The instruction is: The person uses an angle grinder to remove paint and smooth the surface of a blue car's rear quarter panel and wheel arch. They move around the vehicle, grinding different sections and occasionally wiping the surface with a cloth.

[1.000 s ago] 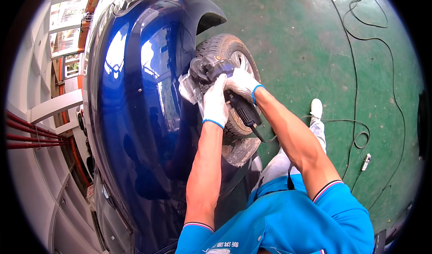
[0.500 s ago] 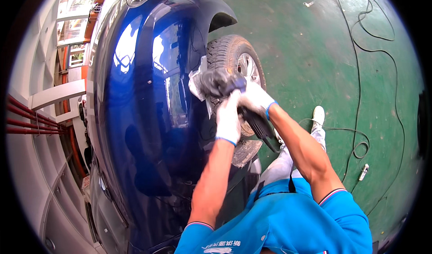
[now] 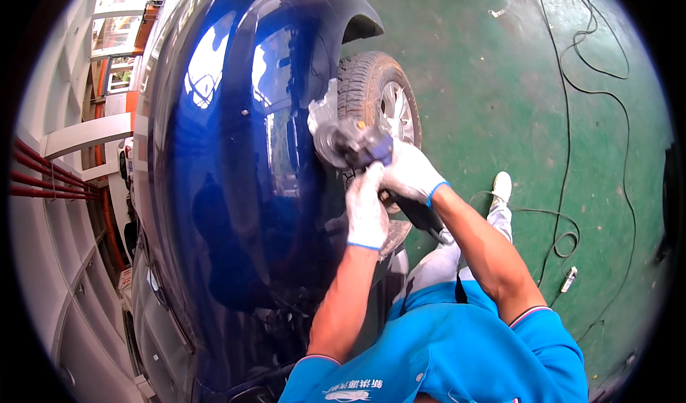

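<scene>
"Where is the dark, round-headed handheld power tool (image 3: 349,144)?"

"Just toward twelve o'clock from the view's centre. The glossy blue car body (image 3: 275,167) lies at its nine o'clock; blur hides whether they touch."

"And the grip?"

"The white-gloved left hand (image 3: 367,211) and white-gloved right hand (image 3: 412,174) both clasp it, the right toward the left's two o'clock."
</scene>
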A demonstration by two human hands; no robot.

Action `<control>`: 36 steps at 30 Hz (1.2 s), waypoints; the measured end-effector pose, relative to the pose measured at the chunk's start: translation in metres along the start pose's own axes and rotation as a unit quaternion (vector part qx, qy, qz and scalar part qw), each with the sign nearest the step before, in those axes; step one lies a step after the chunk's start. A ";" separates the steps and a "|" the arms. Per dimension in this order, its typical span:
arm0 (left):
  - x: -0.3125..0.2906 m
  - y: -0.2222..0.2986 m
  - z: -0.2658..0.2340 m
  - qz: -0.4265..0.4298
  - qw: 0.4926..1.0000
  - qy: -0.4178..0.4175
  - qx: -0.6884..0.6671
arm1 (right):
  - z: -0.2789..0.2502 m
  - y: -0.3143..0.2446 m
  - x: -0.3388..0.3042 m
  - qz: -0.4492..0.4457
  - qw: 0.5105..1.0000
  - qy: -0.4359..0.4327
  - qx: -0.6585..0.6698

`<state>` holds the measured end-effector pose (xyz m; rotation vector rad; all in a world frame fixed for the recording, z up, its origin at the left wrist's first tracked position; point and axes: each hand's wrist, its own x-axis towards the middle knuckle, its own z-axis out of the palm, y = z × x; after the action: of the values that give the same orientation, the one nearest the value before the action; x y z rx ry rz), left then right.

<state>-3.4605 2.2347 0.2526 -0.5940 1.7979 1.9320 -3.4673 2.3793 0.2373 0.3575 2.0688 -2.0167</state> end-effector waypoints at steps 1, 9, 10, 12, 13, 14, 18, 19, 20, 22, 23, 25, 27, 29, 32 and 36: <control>0.009 0.004 -0.001 0.052 0.998 -0.044 0.000 | -0.006 -0.012 0.004 -0.002 1.000 -0.005 0.004; 0.009 -0.013 -0.008 0.042 0.998 -0.040 -0.002 | -0.006 -0.004 -0.003 -0.038 0.999 -0.008 -0.030; 0.016 -0.007 -0.005 0.038 0.998 -0.057 -0.003 | -0.017 -0.016 0.000 -0.013 0.999 -0.036 -0.039; 0.031 0.010 0.000 0.043 0.996 -0.076 0.016 | -0.007 -0.010 0.021 -0.059 0.996 0.027 0.056; 0.031 0.005 -0.002 0.035 0.997 -0.063 0.016 | -0.007 -0.003 0.019 -0.047 0.998 0.013 0.040; 0.029 0.000 -0.006 0.028 0.999 -0.044 0.014 | -0.007 -0.005 0.015 -0.036 0.999 -0.007 0.024; -0.002 -0.035 -0.007 -0.020 0.999 -0.019 -0.031 | 0.009 0.024 -0.008 -0.018 0.999 0.017 -0.038; 0.007 -0.030 -0.008 -0.020 1.000 -0.014 -0.019 | 0.006 0.029 -0.003 -0.007 0.999 0.012 -0.049; 0.007 -0.016 0.000 -0.023 0.999 -0.012 -0.022 | -0.005 0.009 -0.002 0.007 0.998 0.005 -0.061; 0.023 0.002 0.004 0.019 0.997 -0.076 -0.024 | -0.010 -0.004 0.012 -0.056 0.998 0.022 -0.023; 0.028 0.005 0.008 0.013 0.998 -0.055 -0.037 | -0.010 -0.005 0.019 -0.056 0.997 0.038 -0.029; 0.029 -0.013 0.005 -0.020 0.998 -0.050 -0.042 | -0.011 0.003 0.009 -0.057 0.998 0.034 -0.016; 0.017 -0.031 0.006 -0.062 0.997 -0.021 -0.033 | -0.004 0.034 0.001 -0.003 0.999 0.025 -0.020; 0.014 -0.055 -0.006 -0.124 0.991 -0.027 -0.045 | 0.002 0.055 -0.010 0.075 0.997 -0.017 0.006; 0.000 -0.060 -0.020 -0.118 0.984 -0.096 0.091 | 0.015 0.099 -0.021 0.082 0.990 0.048 0.101; -0.043 -0.019 -0.041 0.191 0.641 -0.090 0.738 | 0.007 0.127 -0.042 0.124 0.969 0.067 0.203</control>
<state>-3.4135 2.1939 0.2598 0.5767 2.6292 0.0807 -3.3853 2.3750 0.1309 0.8034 1.5644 -2.2955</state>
